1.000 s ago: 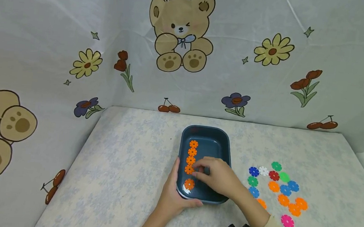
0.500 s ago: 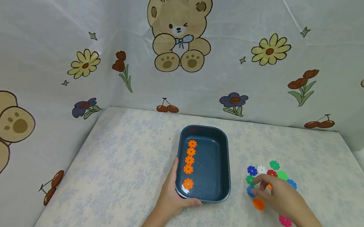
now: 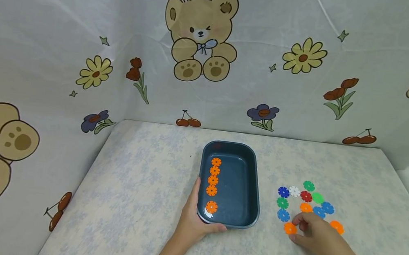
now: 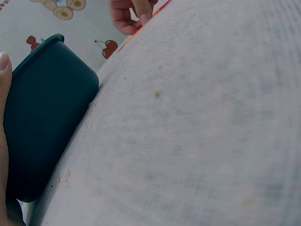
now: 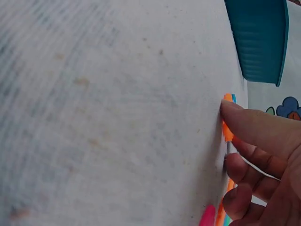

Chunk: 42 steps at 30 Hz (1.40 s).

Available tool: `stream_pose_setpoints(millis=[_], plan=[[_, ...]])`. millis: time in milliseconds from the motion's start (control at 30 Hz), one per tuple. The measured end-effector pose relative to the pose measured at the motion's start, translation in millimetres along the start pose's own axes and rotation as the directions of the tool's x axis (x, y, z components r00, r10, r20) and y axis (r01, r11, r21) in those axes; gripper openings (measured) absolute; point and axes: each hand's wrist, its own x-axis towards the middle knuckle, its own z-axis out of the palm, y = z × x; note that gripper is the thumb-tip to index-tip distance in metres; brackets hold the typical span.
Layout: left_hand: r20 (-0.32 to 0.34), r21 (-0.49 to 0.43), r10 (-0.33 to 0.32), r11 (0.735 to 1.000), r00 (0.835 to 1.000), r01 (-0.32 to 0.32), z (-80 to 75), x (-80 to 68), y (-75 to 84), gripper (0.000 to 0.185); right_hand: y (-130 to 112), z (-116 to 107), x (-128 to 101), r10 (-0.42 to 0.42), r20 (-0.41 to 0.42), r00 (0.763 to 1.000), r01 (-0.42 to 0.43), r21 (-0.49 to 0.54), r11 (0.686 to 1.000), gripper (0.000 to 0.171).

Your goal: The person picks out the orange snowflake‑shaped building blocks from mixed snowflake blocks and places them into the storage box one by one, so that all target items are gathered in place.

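My left hand (image 3: 195,219) grips the near left corner of a dark teal plastic tray (image 3: 234,218), thumb along the front wall and fingers up the left side. Inside the tray, several orange notched discs (image 3: 213,180) form a column by the left wall. To the right, my right hand (image 3: 321,239) pinches an orange notched disc (image 3: 290,228) at its right edge, between thumb and index finger. In the right wrist view the thumb lies over that disc (image 5: 227,125), close to the tabletop, with the other fingers curled behind it.
Around the right hand lie loose notched discs: dark blue (image 3: 283,192), white (image 3: 294,191), green (image 3: 282,203), blue (image 3: 283,215), red (image 3: 306,196) and orange (image 3: 337,227). A pink disc (image 5: 207,216) shows in the right wrist view. A bear-print cloth (image 3: 229,101) stands behind the table.
My right hand has left the tray, moved right to the loose discs, then come down toward the nearest orange one and taken its edge. The left hand keeps its place on the tray.
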Motion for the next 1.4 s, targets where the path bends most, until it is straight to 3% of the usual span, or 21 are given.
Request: stream_pose_setpoints(millis=[233,433,633,833,1000,1233,1400], plan=[[0.002,0.002,-0.011,1.000,1.000,0.011,0.3,-0.5,0.0,0.138,3,2,0,0.006,0.013,1.000,-0.008,0.134,0.991,0.028],[0.008,-0.003,-0.020,1.000,1.000,0.020,0.7,-0.3,0.7,0.138,1,-9,4,-0.062,-0.019,0.998,0.065,0.230,0.971,0.023],[0.007,-0.004,-0.021,1.000,1.000,0.021,0.8,0.2,0.9,0.138,-23,-28,25,-0.182,-0.141,0.973,0.214,0.255,0.943,0.022],[0.016,-0.012,-0.007,1.000,1.000,0.008,2.0,1.3,1.2,0.138,-56,-47,61,-0.254,-0.143,0.956,0.284,0.259,0.923,0.019],[0.019,0.000,-0.007,1.000,1.000,0.007,1.5,1.1,2.8,0.138,-82,-55,92,-0.323,-0.103,0.941,0.338,0.213,0.917,0.015],[0.016,0.006,-0.035,0.999,0.999,0.035,1.1,1.0,3.8,0.136,-120,-54,125,-0.496,-0.003,0.869,0.494,0.096,0.864,0.013],[0.011,0.001,-0.037,0.999,0.999,0.037,0.9,0.9,3.2,0.136,-144,-46,142,-0.527,0.050,0.848,0.529,-0.053,0.847,0.014]])
